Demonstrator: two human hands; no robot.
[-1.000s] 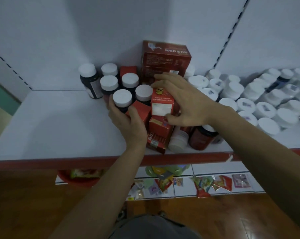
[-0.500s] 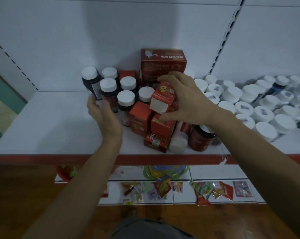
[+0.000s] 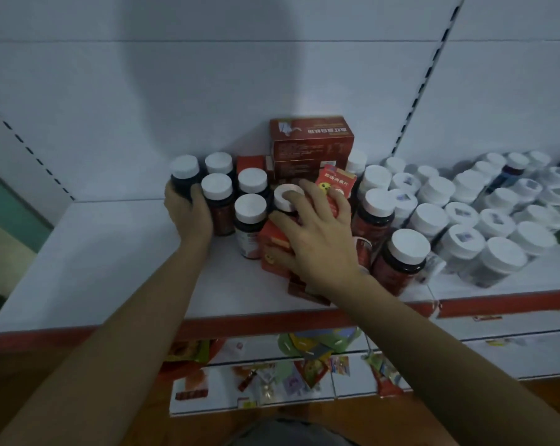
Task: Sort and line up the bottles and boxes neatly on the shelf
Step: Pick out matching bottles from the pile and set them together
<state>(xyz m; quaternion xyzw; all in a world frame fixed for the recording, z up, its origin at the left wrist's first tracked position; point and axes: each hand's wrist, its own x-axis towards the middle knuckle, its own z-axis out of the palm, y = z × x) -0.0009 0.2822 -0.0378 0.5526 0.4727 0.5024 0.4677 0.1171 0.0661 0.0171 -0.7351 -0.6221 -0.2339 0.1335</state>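
My left hand [image 3: 188,212] wraps the leftmost dark bottle [image 3: 184,175], fingers closed round its body, probably to square it with its row. My right hand [image 3: 317,239] lies spread over the red boxes [image 3: 274,244], fingertips on a white cap [image 3: 285,197], clasping nothing I can see. Bottles stand upright, caps upward; the small box [image 3: 335,185] beyond my fingertips leans.

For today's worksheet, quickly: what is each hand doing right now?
Left hand: closed around the leftmost dark white-capped bottle.
Right hand: fingers spread, pressing on the small red boxes; no firm grip visible.
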